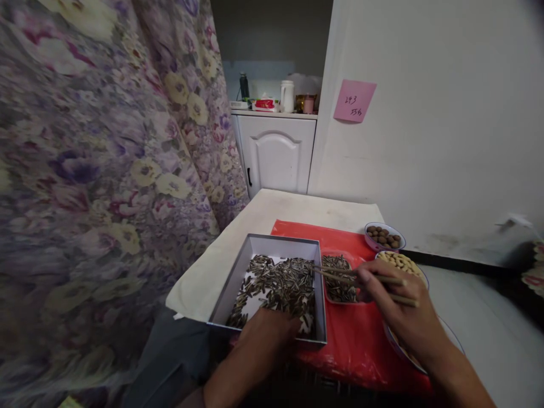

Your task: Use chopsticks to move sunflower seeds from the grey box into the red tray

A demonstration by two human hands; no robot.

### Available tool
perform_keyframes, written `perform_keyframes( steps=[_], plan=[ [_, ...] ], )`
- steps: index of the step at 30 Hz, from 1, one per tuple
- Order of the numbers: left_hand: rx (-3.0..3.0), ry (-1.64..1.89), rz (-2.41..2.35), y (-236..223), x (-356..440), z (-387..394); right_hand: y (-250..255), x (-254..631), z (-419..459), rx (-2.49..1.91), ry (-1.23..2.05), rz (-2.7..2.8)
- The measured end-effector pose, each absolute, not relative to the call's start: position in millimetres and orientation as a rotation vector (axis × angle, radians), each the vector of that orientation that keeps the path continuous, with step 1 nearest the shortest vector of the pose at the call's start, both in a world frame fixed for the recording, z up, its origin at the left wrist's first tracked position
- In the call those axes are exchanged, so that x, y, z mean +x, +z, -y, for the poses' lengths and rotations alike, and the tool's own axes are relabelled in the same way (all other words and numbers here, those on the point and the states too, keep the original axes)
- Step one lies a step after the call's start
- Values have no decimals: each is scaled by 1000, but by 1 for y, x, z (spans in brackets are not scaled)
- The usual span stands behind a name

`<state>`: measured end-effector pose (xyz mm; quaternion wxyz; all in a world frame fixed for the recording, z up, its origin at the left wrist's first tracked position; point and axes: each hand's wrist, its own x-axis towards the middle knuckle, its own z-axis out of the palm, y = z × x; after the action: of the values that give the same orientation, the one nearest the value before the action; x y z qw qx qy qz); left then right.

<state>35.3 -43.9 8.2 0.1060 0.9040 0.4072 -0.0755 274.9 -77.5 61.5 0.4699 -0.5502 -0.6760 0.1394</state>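
Observation:
A shallow open box [250,243] with white inner walls stands on the table, dark sunflower seeds [293,277] spread over its floor. My left hand [270,331] reaches over the box's near wall; its fingers are bent down and mostly hidden. My right hand [395,300] is closed around a pair of wooden chopsticks [393,280]. Their tips are over the right wall of the box, and I see nothing clear between them. Beneath the chopsticks, right beside the box, sits a small reddish tray [340,302] filled with more sunflower seeds.
A red plastic sheet [348,340] covers part of the cream tablecloth [208,277]. On the right are a bowl of round brown nuts [382,238], a bowl of peanuts [399,262] and another bowl [450,328] partly behind my right wrist. A floral curtain [106,170] hangs at left.

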Motion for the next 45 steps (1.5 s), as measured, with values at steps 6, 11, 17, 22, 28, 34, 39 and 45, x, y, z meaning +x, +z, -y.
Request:
perform_keyframes(
  steps=[6,11,17,22,28,34,39,45],
  plan=[
    [2669,-274,-1196,12,40,43,29,238,62,-1297,263,1982],
    [2672,-331,-1202,7,38,44,3,232,49,-1366,253,2032],
    [2679,-319,-1178,2,36,42,-6,238,41,-1311,233,1994],
    [2659,-281,-1141,-3,36,40,5,242,43,-1253,261,1929],
    [2671,-247,-1173,3,36,43,20,255,45,-1325,387,1798],
    [2657,-320,-1201,8,37,43,23,261,46,-1334,410,1778],
    [2712,-295,-1181,4,36,43,14,248,44,-1289,297,1920],
    [2703,-285,-1209,7,37,44,3,235,45,-1277,364,1977]
  ],
)
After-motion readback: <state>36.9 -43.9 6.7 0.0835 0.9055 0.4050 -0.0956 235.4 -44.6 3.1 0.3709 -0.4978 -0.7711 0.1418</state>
